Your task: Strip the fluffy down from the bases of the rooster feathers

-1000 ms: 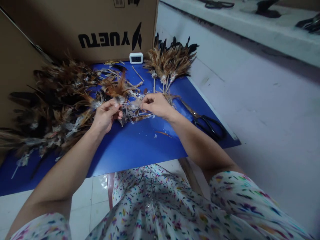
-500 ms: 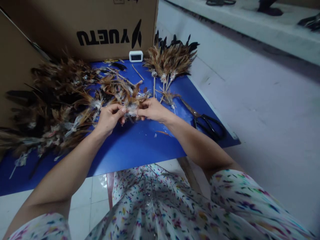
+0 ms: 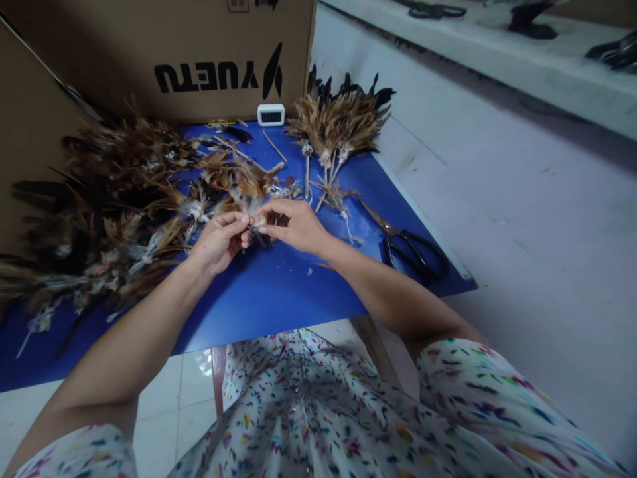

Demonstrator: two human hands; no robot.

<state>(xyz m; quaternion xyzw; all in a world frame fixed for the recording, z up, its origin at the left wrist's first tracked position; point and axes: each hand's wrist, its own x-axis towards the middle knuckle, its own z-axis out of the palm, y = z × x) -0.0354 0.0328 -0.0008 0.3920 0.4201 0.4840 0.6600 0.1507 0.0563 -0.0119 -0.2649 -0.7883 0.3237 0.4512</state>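
Note:
My left hand [image 3: 219, 240] pinches the base of a small bunch of feathers [image 3: 259, 218] over the blue table. Thumb and forefinger of my right hand [image 3: 297, 226] close on the fluffy white part of the same bunch, right beside the left fingertips. The quill ends are mostly hidden by my fingers. Just behind lies a loose spread of brown feathers [image 3: 231, 178]. To the left stretches a large pile of brown and black feathers [image 3: 114, 192], some tied in bundles with whitish ends.
Feather bundles on sticks [image 3: 341, 123] lie at the back right. Black-handled scissors [image 3: 415, 251] rest near the right table edge, beside a small feather tuft [image 3: 338, 198]. A white digital clock [image 3: 271, 115] stands before a cardboard box [image 3: 209, 40]. A pale wall [image 3: 522, 219] borders the right side.
My right hand has shifted slightly left and closer to the left fingertips, with its fingers more extended, covering more of the bunch. My left hand stays nearly in place.

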